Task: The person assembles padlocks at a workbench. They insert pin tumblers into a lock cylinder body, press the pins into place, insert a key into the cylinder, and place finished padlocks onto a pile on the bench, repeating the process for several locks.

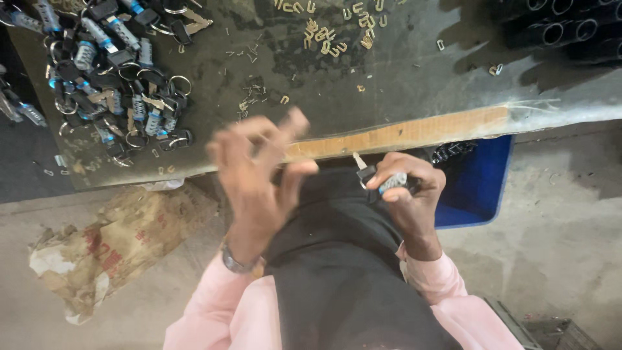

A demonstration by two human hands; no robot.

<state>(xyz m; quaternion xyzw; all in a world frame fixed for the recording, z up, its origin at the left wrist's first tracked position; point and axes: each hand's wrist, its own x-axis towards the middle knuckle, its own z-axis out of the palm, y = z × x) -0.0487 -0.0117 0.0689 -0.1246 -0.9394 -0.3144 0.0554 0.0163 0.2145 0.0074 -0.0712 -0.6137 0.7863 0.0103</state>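
My right hand is closed around a small lock cylinder with a black body, a ribbed silver part and a pale key sticking out toward the bench edge. My left hand is blurred, raised in front of the wooden edge of the bench, fingers spread and pinching loosely; whether anything tiny sits between them I cannot tell. A metal watch is on the left wrist. My black lap and pink sleeves fill the bottom.
A heap of lock cylinders with keys and rings lies at the bench's left. Small brass clips are scattered at the top middle. Black tubes lie top right. A blue crate stands below the bench, crumpled paper sack on the floor left.
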